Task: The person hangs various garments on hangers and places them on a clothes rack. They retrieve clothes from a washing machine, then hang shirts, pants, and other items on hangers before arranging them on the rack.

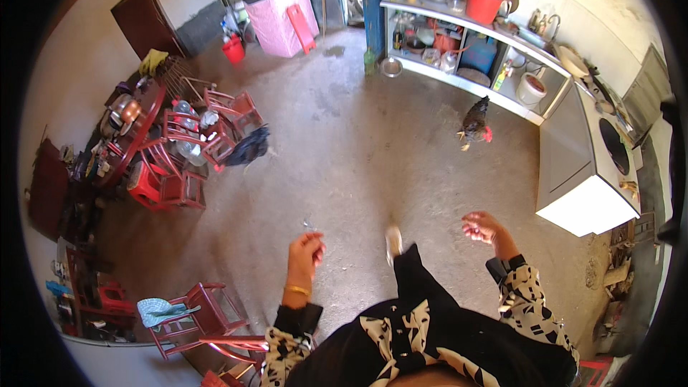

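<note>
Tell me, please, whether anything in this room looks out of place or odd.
A mottled chicken on the floor before the kitchen counter and a black chicken beside the wooden chairs look odd indoors. A dark patch, possibly damp, marks the floor near the pink-draped table.

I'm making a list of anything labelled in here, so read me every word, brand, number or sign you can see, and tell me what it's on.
No text can be read anywhere in this picture.
Yellow-green bottle on the lower shelf: any print is too small and blurred.
White bucket beside it: any marking is too blurred to read.
</note>
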`<state>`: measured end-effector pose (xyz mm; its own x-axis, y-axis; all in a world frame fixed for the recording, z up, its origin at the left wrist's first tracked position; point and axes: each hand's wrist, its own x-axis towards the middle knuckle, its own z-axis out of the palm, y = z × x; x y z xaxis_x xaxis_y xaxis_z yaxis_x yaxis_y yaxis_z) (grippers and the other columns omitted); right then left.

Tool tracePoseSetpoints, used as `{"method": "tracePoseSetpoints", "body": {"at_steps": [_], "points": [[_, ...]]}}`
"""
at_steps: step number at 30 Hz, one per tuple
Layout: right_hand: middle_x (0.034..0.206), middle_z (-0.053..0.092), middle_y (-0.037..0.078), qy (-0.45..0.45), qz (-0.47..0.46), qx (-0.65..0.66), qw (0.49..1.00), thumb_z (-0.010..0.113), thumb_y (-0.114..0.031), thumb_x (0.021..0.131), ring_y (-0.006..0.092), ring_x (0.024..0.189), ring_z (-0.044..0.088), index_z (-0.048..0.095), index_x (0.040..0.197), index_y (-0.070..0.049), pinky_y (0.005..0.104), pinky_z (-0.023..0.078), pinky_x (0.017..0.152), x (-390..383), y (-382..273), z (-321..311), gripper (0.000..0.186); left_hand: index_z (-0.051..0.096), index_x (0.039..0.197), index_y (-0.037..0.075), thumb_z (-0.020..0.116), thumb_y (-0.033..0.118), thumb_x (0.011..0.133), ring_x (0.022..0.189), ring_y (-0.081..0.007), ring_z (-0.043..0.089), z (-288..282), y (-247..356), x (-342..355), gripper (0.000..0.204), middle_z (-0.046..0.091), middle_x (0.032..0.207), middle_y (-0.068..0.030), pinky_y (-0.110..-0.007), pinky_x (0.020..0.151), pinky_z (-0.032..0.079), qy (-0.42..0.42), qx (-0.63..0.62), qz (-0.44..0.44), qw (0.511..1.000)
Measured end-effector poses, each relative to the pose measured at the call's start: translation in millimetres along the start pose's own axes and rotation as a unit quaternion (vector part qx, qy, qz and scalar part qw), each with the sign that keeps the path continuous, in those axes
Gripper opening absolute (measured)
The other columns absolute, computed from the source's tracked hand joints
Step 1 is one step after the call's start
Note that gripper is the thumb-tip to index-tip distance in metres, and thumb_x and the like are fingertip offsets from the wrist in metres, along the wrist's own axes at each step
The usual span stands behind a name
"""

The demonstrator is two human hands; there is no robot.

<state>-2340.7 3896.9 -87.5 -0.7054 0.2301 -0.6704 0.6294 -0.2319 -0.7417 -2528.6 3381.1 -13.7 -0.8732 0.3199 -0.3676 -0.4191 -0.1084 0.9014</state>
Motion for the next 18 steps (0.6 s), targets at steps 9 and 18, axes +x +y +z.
{"method": "tracePoseSetpoints", "body": {"at_steps": [9,18], "points": [[0.089,0.067,0.007,0.006,-0.019,0.059,0.998,0.066,-0.03,0.098,0.0147,0.073,0.063,0.062,0.112,-0.007,0.0256,0.05,0.059,337,-304,-4,0.027,0.064,0.11,0.002,0.061,0.005,0.093,0.054,-0.0091,0.055,10,193,336,0.018,0.065,0.076,-0.0059,-0.022,0.045,0.041,0.095,-0.055,0.025,0.994],[0.089,0.069,0.005,-0.108,-0.064,-0.133,0.983,0.068,-0.035,0.096,0.0133,0.071,0.063,0.064,0.11,-0.011,0.0249,0.049,0.057,650,-678,116,0.028,0.067,0.102,0.006,0.061,0.005,0.093,0.051,-0.0061,0.055,-95,321,567,0.011,0.066,0.071,-0.0037,-0.02,0.041,0.039,0.301,-0.078,-0.001,0.951]]}}
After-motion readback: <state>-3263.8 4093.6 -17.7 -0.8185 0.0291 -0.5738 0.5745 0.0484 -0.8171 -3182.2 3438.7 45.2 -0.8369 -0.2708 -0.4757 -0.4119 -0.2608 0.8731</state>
